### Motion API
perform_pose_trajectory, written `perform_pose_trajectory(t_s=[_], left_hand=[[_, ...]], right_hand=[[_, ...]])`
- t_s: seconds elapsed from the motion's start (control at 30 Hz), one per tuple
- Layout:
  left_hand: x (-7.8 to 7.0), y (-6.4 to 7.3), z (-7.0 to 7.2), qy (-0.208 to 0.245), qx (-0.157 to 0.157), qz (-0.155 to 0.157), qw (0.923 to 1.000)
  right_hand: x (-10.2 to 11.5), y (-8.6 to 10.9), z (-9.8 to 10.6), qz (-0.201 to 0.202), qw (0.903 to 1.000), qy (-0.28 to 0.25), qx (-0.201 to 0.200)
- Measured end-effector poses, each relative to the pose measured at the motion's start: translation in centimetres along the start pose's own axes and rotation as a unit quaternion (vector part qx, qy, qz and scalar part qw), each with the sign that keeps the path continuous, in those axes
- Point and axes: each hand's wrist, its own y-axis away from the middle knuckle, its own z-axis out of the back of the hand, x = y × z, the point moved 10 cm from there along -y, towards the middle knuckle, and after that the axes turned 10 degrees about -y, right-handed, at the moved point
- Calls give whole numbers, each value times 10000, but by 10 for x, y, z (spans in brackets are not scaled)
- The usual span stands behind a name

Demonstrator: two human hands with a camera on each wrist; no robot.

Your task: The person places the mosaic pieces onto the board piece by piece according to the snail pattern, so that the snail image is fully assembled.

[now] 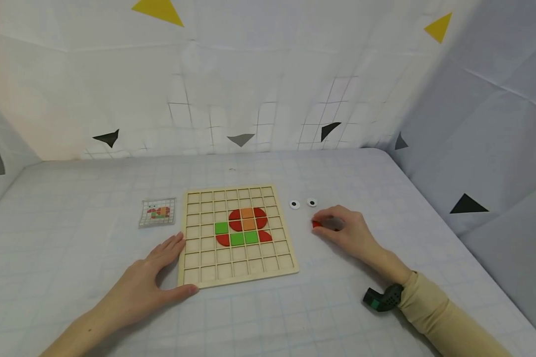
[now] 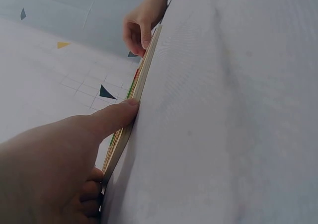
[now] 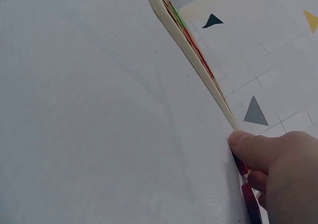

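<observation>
A square wooden grid board lies on the table with red, green and orange flat pieces set in its cells. My left hand rests at the board's left side, thumb and fingers spread and fairly straight against its edge and near corner. To the right of the board, my right hand pinches a small red piece between thumb and fingers, low over the table. A second red piece shows beneath that hand in the right wrist view; the hand mostly covers it in the head view.
Two round eye pieces lie beyond the right hand, beside the board. Left of the board is a small picture card with a coloured figure on a grid. A pale sheet wall stands behind the table. The right wrist wears a dark device.
</observation>
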Motion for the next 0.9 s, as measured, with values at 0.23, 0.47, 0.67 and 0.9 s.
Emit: perform_pose_trajectory(t_s=[0.23, 0.47, 0.67, 0.9], left_hand=[[0, 0, 2, -6, 18, 21, 10000], [-1, 0, 2, 9, 12, 0, 10000], [-2, 0, 3, 26, -1, -19, 10000], [-2, 0, 2, 33, -26, -20, 10000]], right_hand=[[2, -1, -2, -79, 9999, 79, -11], [23, -11, -18, -586, 9981, -205, 35], [53, -30, -58, -437, 9960, -613, 477], [71, -59, -104, -253, 9935, -826, 739]])
